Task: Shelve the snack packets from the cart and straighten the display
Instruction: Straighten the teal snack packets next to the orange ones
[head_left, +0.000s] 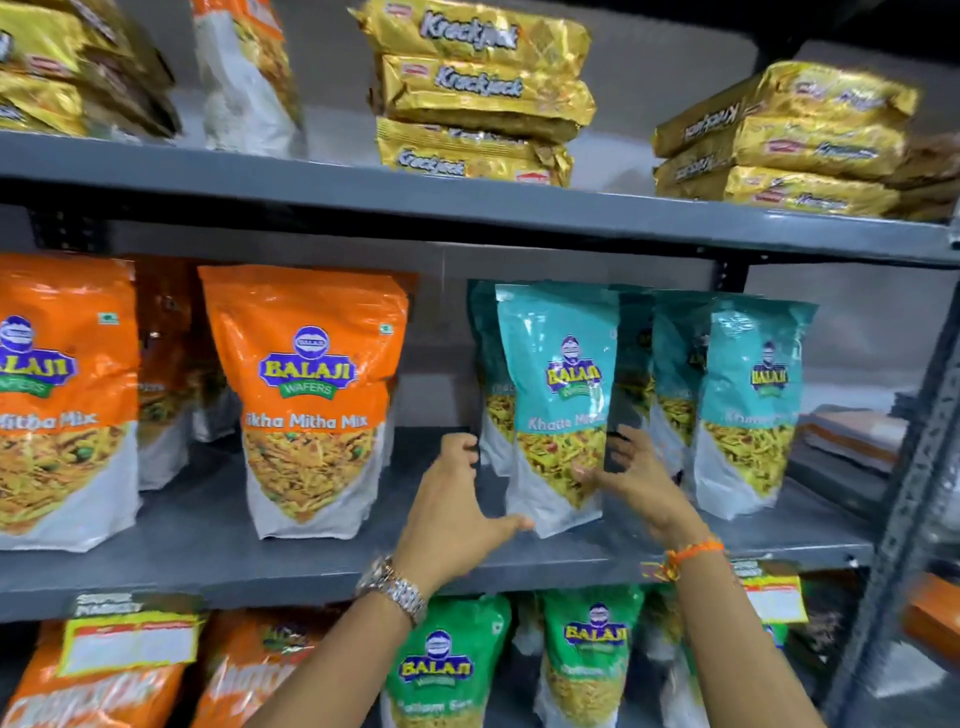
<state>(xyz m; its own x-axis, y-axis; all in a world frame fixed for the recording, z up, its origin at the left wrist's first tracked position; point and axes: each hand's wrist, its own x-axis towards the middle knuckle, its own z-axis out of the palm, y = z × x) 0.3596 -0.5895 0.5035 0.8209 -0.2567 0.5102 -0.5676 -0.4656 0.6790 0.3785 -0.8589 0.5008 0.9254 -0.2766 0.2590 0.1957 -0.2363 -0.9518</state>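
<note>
Glossy plastic packets (558, 395), matt metal shelf (208, 525)

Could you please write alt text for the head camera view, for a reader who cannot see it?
Two hands, left hand and right hand, flank an upright teal snack packet on a grey middle shelf. Orange packets stand to its left; gold biscuit packs are stacked above.
</note>
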